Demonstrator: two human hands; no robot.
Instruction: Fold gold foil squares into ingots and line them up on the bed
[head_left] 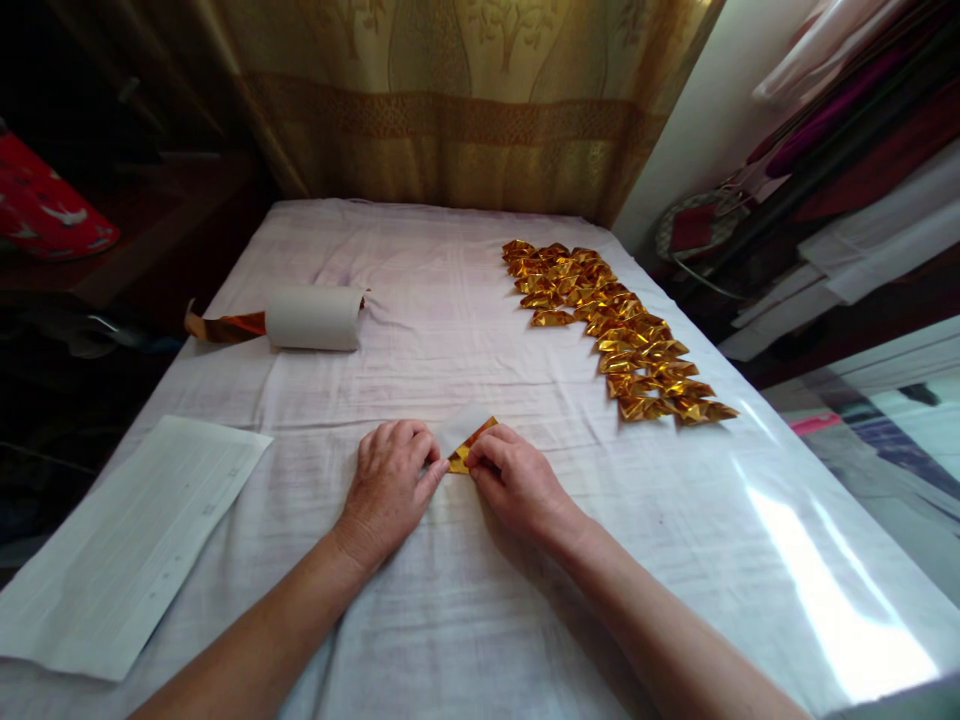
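Note:
A small sheet of gold foil paper [480, 432] with a pale back lies partly folded on the cloth, right in front of me. My left hand [396, 475] is closed at its left edge, thumb and fingertips pressing the paper. On the other side, my right hand [517, 478] pinches the gold fold with thumb and bent fingers. Both hands rest low against the cloth, and the fingers hide part of the sheet. Folded gold foil pieces [607, 320] sit in slanting rows at the back right.
A pale cardboard tube [313, 318] with an orange-brown foil strip [225, 326] lies at the back left. Nearer on the left is a large white paper sheet [135, 540]. The whitish cloth [420, 370] is slightly wrinkled. A gold curtain [450, 110] hangs behind; clothes hang at right.

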